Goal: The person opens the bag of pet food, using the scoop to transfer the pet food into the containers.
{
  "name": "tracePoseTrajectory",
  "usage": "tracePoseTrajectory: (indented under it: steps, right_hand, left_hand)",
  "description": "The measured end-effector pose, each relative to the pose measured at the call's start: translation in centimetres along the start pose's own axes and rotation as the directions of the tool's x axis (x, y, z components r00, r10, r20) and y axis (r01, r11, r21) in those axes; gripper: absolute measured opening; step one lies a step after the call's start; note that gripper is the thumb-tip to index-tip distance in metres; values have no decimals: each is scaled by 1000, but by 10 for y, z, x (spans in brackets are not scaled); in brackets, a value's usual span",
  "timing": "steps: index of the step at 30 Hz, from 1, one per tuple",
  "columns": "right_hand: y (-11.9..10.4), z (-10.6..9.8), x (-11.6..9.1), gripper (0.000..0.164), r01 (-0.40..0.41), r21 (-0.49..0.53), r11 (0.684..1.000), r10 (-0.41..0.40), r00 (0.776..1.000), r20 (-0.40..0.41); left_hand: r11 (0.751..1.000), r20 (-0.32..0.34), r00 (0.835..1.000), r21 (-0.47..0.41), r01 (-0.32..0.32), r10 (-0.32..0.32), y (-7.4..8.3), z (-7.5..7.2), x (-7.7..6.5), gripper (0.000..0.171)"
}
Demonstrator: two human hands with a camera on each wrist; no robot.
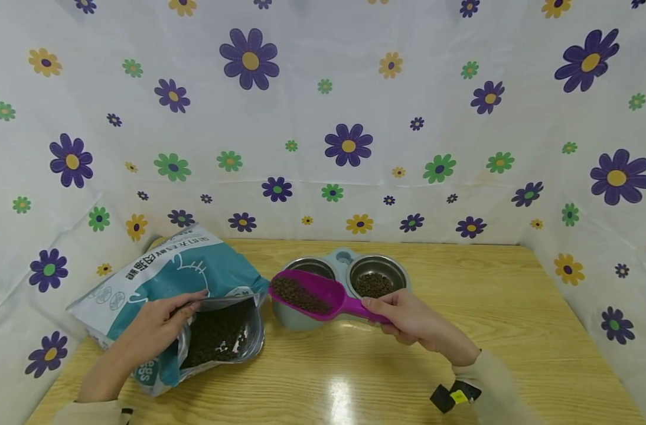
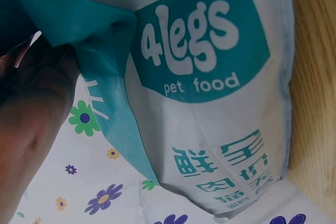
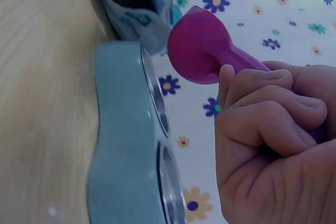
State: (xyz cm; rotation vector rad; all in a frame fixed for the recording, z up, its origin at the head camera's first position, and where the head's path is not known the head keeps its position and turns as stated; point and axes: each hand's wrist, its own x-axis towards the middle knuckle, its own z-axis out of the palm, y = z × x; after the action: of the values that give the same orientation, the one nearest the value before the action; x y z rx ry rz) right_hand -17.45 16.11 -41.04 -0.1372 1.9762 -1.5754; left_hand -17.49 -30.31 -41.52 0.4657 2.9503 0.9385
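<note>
A magenta scoop loaded with brown kibble hangs over the left bowl's front side, its handle gripped by my right hand. In the right wrist view, curled fingers wrap the scoop's handle. My left hand pinches the open rim of a teal and white pet food bag, which leans with its mouth toward me. Dark kibble shows inside the bag. Behind the scoop, a pale blue double feeder holds two steel bowls; the right bowl has kibble in it, and the left bowl is partly hidden.
A wooden table carries everything. A white flower-print cloth hangs behind it and along both sides. The bag takes up the table's left side, close to the feeder. A black strap with a yellow tag sits by the right sleeve.
</note>
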Motion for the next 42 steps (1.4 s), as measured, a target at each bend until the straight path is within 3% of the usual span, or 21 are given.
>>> tracePoseTrajectory:
  steps: [9,15,19,26,42]
  right_hand:
    - [-7,-20,3,56,-2,-171,985,-21,991,-134]
    - [-16,-20,5,53,2,-344,939,-82,972,-219]
    - [-24,-17,6,49,8,-470,883,-152,951,-269]
    - [-31,-8,10,56,10,-664,748,-270,918,-290]
    - [-41,18,20,57,33,-865,500,-476,845,-243]
  left_hand:
    - [1000,0,1000,-5,-8,8,0,1,-1,38]
    - [1000,12,1000,-4,-3,3,0,1,0,39]
    - [1000,11,1000,-5,-1,1,0,1,-1,38]
    - [1000,15,1000,-2,10,-10,1,-1,0,39]
    - [1000,14,1000,-11,9,-9,2,-1,-1,39]
